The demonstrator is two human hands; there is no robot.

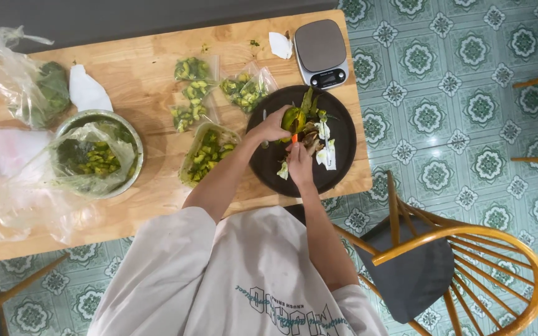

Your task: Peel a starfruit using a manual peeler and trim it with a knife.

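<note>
My left hand [271, 128] grips a green and yellow vegetable [290, 117] over a round dark tray [344, 134]. Just below it, my right hand [299, 163] is closed on a small knife with an orange handle [294, 138], whose tip meets the vegetable. Leafy stems and pale trimmings [320, 140] lie on the tray beside both hands. The knife blade is mostly hidden by my fingers.
Several clear bags of cut green pieces [195, 93] lie on the wooden table [144, 59], plus a filled container [208, 154]. A bag-lined metal bowl [98, 152] sits left, a kitchen scale [321, 53] at the back. A wooden chair [456, 267] stands right.
</note>
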